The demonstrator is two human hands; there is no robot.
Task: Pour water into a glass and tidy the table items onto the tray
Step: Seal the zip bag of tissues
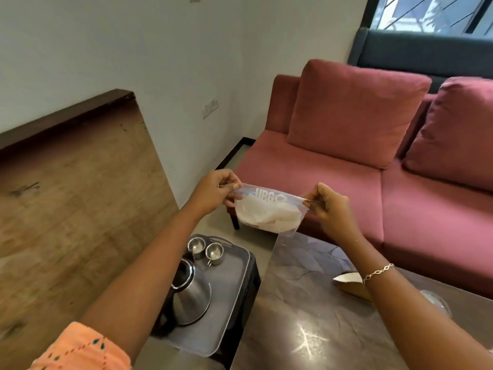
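Both sets of fingers (234,186) pinch the zip-lock bag (266,212) taut at its top corners, held in the air above the surface (306,316); the tray (229,297) sits at seven o'clock. A slipped corner could drop the bag onto the steel cups (205,249).

Soft daylight enters from the window (432,14) at upper right. A starred glare spot sits on the glossy table (306,340). Wide-angle distortion bends the edges; the picture is slightly soft, the sleeve (80,351) blurred.
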